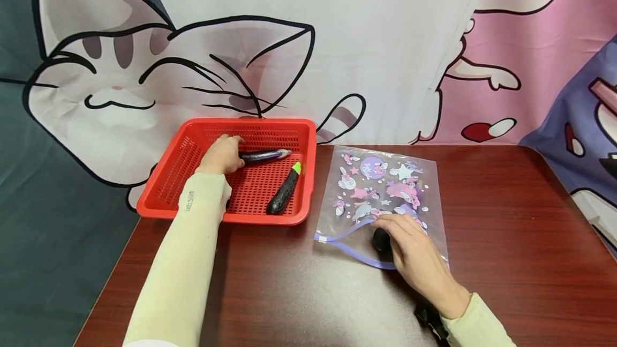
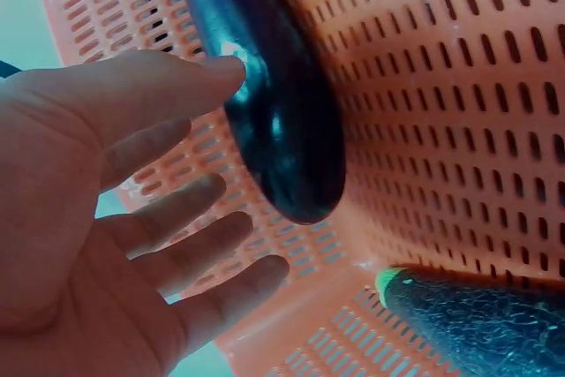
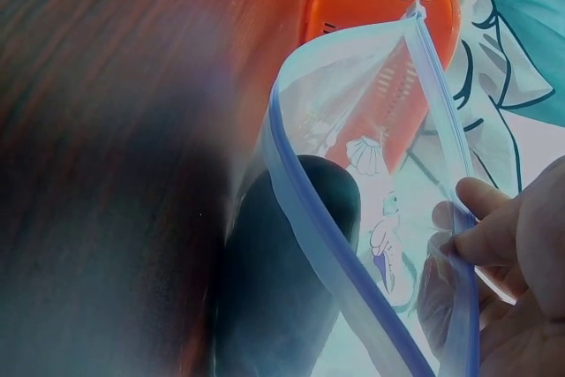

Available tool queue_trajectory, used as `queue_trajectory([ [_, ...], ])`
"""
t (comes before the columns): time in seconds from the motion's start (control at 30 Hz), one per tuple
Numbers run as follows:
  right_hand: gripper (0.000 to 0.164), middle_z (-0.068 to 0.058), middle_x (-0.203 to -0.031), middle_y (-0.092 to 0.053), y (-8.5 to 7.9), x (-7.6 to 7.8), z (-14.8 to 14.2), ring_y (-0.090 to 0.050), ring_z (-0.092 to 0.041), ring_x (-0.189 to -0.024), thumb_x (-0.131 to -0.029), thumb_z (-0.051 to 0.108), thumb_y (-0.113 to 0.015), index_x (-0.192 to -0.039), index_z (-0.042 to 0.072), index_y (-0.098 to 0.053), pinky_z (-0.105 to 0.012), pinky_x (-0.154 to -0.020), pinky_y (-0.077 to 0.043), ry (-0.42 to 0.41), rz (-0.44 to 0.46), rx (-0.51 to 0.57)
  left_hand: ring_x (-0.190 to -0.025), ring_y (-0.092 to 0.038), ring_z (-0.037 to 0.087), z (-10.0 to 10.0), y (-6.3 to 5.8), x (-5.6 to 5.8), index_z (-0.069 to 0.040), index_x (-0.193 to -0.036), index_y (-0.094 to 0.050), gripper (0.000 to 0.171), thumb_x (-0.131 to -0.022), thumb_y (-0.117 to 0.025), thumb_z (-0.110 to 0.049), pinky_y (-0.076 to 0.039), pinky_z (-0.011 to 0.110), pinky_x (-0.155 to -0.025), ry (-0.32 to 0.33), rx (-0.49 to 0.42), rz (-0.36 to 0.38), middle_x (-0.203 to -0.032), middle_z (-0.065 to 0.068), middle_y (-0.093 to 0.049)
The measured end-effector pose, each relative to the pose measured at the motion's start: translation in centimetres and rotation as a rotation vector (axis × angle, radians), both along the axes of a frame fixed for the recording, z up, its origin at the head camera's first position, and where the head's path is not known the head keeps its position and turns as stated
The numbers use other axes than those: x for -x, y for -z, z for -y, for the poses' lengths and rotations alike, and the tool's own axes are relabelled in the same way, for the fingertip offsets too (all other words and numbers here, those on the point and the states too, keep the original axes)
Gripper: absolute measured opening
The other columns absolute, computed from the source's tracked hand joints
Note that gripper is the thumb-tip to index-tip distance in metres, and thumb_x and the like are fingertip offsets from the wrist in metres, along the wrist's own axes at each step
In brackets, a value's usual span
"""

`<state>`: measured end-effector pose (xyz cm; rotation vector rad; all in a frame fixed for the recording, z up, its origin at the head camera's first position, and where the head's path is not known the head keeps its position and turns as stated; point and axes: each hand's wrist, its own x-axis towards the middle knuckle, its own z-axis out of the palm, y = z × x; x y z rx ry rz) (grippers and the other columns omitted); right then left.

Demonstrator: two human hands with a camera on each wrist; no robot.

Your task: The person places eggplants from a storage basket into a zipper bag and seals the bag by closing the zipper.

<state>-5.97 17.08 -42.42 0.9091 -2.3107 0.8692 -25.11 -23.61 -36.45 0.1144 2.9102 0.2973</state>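
My left hand (image 1: pixel 223 155) reaches into the red basket (image 1: pixel 308 175), by the rounded end of a shiny dark purple eggplant (image 1: pixel 265 156). Its fingers (image 2: pixel 212 293) are spread, and the thumb overlaps the eggplant in the left wrist view; whether it touches, I cannot tell. A dark speckled zucchini (image 1: pixel 284 191) with a bright green tip lies nearer the basket's front. At right, my right hand (image 1: pixel 416 253) pinches the purple-edged rim of a clear printed zip bag (image 1: pixel 347 224), its mouth gaping. Under that hand a long dark thing with a rounded end (image 3: pixel 291 262) lies at the bag's mouth.
The basket stands at the back left of the brown wooden table (image 1: pixel 270 283), against a cartoon-printed cloth (image 1: pixel 385 42). Something dark in the basket is mostly hidden by my left sleeve (image 1: pixel 183 261). A black strap (image 1: pixel 430 321) is at my right wrist.
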Motion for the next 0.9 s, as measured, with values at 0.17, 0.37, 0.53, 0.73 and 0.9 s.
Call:
queue_trajectory([
  [0.17,0.036,-0.006,-0.11,-0.066,0.0,0.02,0.02,-0.06,-0.023,-0.101,-0.101,0.008,-0.033,-0.11,0.001,-0.068,-0.022,-0.098,-0.036,-0.002,-0.002,0.0,-0.142,-0.032,0.044,0.03,0.16,0.18,0.002,-0.145,-0.046,0.061,-0.09,-0.069,-0.007,-0.024,0.053,-0.117,0.001,0.008,0.033,-0.145,0.029,-0.046],
  [0.37,0.037,-0.007,-0.11,-0.066,0.02,0.02,0.03,-0.06,-0.023,-0.1,-0.101,0.008,-0.033,-0.11,0.001,-0.068,-0.023,-0.098,-0.036,-0.001,0.001,-0.001,-0.138,-0.039,0.043,0.0,0.18,0.0,0.001,-0.146,-0.046,0.061,-0.09,-0.07,-0.009,-0.03,0.054,-0.113,0.003,0.013,0.087,-0.144,0.028,-0.048],
  [0.53,0.038,-0.007,-0.11,-0.067,0.02,0.0,-0.02,-0.06,-0.023,-0.1,-0.103,0.01,-0.031,-0.11,0.001,-0.068,-0.023,-0.098,-0.036,0.001,0.002,-0.004,-0.136,-0.041,0.043,-0.22,0.03,-0.19,-0.001,-0.146,-0.047,0.06,-0.092,-0.07,-0.012,-0.034,0.054,-0.111,-0.015,0.013,0.129,-0.146,0.028,-0.046],
  [0.73,0.039,-0.007,-0.11,-0.066,0.08,-0.03,-0.08,-0.06,-0.023,-0.101,-0.104,0.011,-0.031,-0.11,0.001,-0.067,-0.022,-0.099,-0.036,0.003,0.008,-0.008,-0.131,-0.047,0.042,-0.04,0.04,-0.4,-0.001,-0.142,-0.052,0.055,-0.09,-0.07,-0.009,-0.038,0.052,-0.107,-0.005,0.022,0.112,-0.14,0.026,-0.053],
  [0.9,0.038,-0.007,-0.111,-0.066,0.09,-0.03,-0.1,-0.06,-0.023,-0.101,-0.102,0.01,-0.032,-0.11,0.001,-0.067,-0.023,-0.099,-0.036,0.002,0.014,-0.009,-0.116,-0.056,0.036,0.07,-0.03,-0.65,-0.002,-0.137,-0.058,0.052,-0.086,-0.071,-0.004,-0.046,0.049,-0.098,-0.029,0.041,0.116,-0.132,0.025,-0.059],
])
